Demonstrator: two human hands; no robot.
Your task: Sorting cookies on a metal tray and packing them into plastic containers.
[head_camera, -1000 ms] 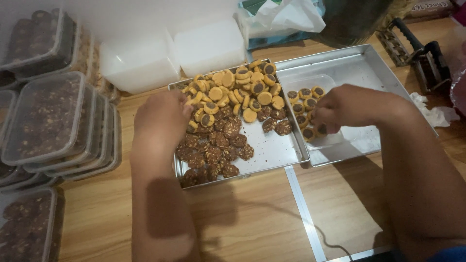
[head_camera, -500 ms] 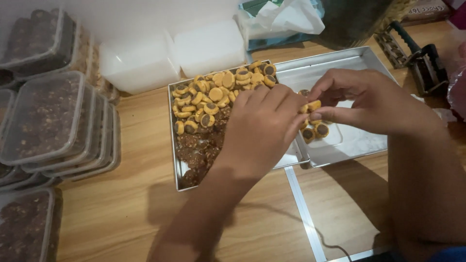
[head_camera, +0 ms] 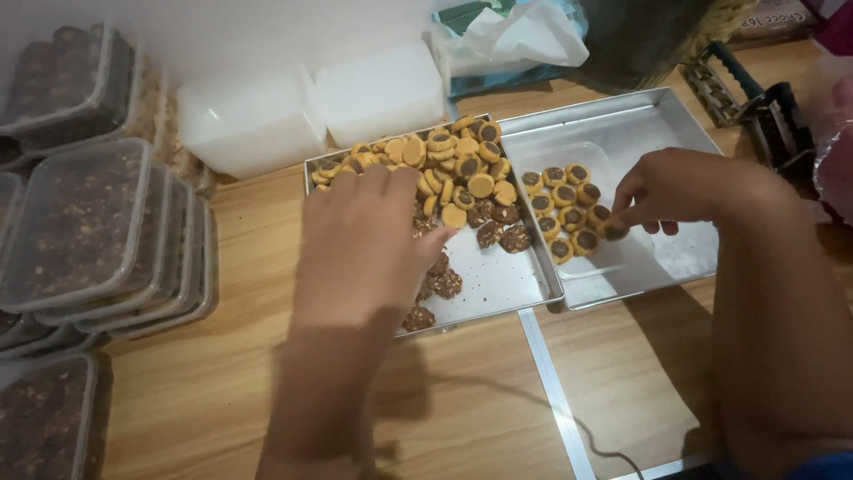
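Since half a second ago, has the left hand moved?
Yes. The left hand pulled back leftward from the right hand, now over the left metal tray.

Two metal baking trays (head_camera: 524, 289) sit side by side. One clear plastic container (head_camera: 613, 258) lies in the right tray, holding about ten yellow cookies (head_camera: 569, 197) (one partly under fingers). Two white tubs (head_camera: 311, 102) stand behind. At least five lidded boxes of dark cookies (head_camera: 80, 222) are stacked left.
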